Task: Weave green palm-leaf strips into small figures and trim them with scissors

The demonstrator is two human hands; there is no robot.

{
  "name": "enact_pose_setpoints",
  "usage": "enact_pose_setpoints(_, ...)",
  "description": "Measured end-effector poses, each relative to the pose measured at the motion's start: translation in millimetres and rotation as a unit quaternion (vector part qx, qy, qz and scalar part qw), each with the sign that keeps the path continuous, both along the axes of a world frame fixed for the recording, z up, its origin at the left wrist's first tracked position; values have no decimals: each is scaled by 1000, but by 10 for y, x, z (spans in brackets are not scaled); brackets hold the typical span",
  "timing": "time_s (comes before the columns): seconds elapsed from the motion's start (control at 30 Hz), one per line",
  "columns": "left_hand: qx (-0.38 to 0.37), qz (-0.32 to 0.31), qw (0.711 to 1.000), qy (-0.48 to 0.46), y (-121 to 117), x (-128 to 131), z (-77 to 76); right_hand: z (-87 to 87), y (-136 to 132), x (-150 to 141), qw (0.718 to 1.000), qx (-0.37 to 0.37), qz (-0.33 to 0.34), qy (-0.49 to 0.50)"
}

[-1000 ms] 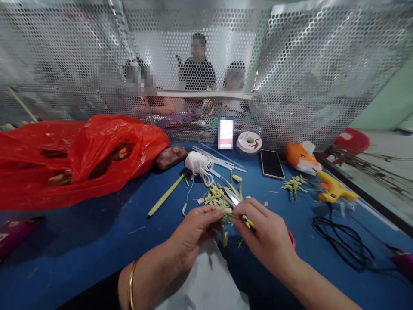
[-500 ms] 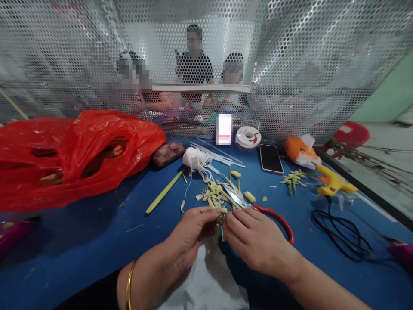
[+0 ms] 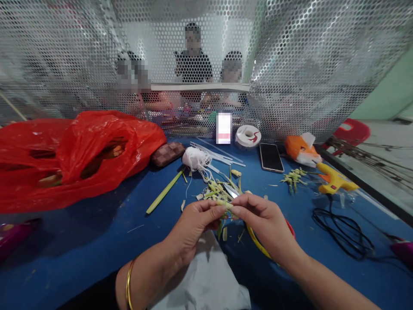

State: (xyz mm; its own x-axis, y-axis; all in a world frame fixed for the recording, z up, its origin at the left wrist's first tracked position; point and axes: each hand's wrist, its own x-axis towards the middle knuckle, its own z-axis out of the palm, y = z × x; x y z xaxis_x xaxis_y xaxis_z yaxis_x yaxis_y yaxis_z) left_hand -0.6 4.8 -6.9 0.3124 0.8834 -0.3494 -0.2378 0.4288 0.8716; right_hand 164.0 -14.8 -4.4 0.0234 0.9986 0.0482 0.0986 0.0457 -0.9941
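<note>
My left hand (image 3: 193, 224) and my right hand (image 3: 264, 219) meet above the blue table (image 3: 97, 241), both pinching a small bundle of pale green leaf strips (image 3: 224, 206) between their fingertips. Loose ends of the strips hang down below the pinch. A yellow strip (image 3: 256, 243) curves down under my right hand. Scissors with red handles (image 3: 232, 190) lie just beyond my hands, their blades among a pile of green offcuts (image 3: 214, 191). A gold bangle (image 3: 128, 284) circles my left wrist.
A red plastic bag (image 3: 74, 155) fills the left. Farther back lie a white thread ball (image 3: 193, 158), a checked pouch (image 3: 167, 153), a tape roll (image 3: 248, 135), a phone (image 3: 270, 157), a yellow glue gun (image 3: 335, 183) with black cord (image 3: 345, 234). Perforated metal screen (image 3: 306, 64) behind; people beyond it.
My right hand has risen from the table back to the left hand's fingertips, pinching the green strips. A yellow strip now shows under it, and the scissors' red handle is mostly covered.
</note>
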Motion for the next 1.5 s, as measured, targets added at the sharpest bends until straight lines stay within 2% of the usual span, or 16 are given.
enact_pose_setpoints(0.13, -3, 3, 1000, -2, -15, 20, -8, -45, -28, -32, 1000, 10, -11, -13)
enact_pose_setpoints(0.23, -3, 10, 1000, 1, -15, 26, 1, -17, -32, -36, 1000, -2, -19, -1)
enact_pose_setpoints(0.33, -9, 29, 1000, 3, -4, 17, 15, 42, -9, -10, 996, -60, -7, 63)
enact_pose_setpoints(0.43, -2, 46, 999, -1, 10, 5, 24, 70, 6, 17, 984, -137, 34, 106)
enact_pose_setpoints(0.53, -3, 43, 999, -10, 12, 5, 25, 54, -1, 16, 972, -176, 62, 140)
enact_pose_setpoints(0.63, -16, 30, 999, -25, 2, 17, 19, 37, -10, 2, 975, -162, 64, 139)
enact_pose_setpoints(0.8, -52, 30, 996, -60, -13, 40, -6, 20, -7, -26, 989, -115, 48, 84)
enact_pose_setpoints(1.13, -56, 33, 995, -72, -23, 55, 47, 30, -3, -12, 983, -135, 33, 120)
enact_pose_setpoints(1.3, -51, 37, 994, -87, -14, 51, 15, 15, -6, 1, 974, -165, 56, 148)
enact_pose_setpoints(1.5, -4, -23, 999, -40, -22, 30, 46, -3, -6, -16, 972, -167, 53, 159)
